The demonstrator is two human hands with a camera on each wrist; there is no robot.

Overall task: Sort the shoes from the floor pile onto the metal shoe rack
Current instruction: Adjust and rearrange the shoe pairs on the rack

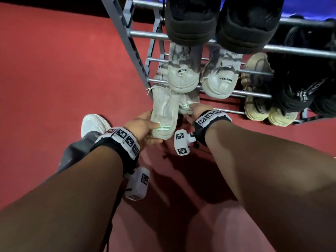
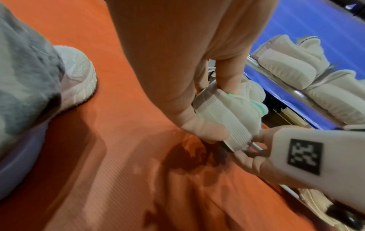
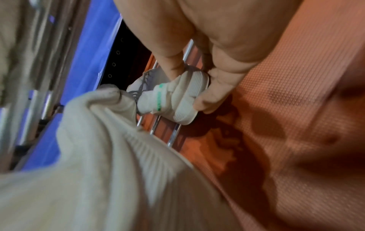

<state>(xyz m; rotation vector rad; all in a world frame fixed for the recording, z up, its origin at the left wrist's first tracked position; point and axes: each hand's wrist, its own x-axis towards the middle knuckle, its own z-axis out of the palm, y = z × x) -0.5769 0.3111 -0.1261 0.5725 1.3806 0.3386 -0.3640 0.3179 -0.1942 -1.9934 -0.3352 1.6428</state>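
Note:
Two white sneakers with green heel stripes lie at the bottom left of the metal shoe rack [image 1: 236, 92]. My left hand [image 1: 145, 128] grips the heel of the nearer sneaker [image 1: 163, 110], thumb under the ribbed sole [image 2: 227, 125] and fingers [image 2: 227, 78] inside the collar. Its toe points into the rack. My right hand [image 1: 194, 112] pinches the heel of the second sneaker [image 1: 187, 106] just to the right; in the right wrist view its sole [image 3: 189, 96] lies against the low rails. Both toes are hidden under the shoes on the tier above.
Higher tiers carry two black shoes [image 1: 190, 24], a grey-white pair [image 1: 217, 82], beige shoes [image 1: 254, 104] and black sneakers [image 1: 294, 93]. My own white-shod foot [image 1: 94, 124] stands on the red floor [image 1: 54, 79] to the left. A pale shoe [image 3: 98, 156] fills the right wrist foreground.

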